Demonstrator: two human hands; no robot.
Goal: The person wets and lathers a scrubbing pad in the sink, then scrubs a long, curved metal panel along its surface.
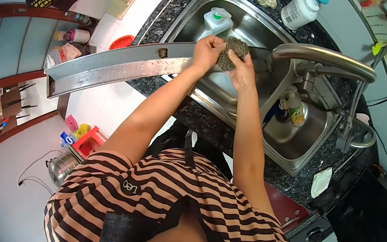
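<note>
Counter (pixel 207 127) surrounding the sink (pixel 248 23), above which the right hand (pixel 244 73) grips and the left hand (pixel 205 55) pinches a scourer (pixel 236 46), probably light, springy, best held mid-body; the trough (pixel 123 69), likely stiff and slippery, crosses the sink's rim.

Bright indoor light glints off the steel sink (pixel 261 30), with fisheye distortion curving lines toward blackened corners

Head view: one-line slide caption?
Left hand and right hand at a coarse scouring pad above a steel sink, with a long metal trough reaching over its edge.
</note>
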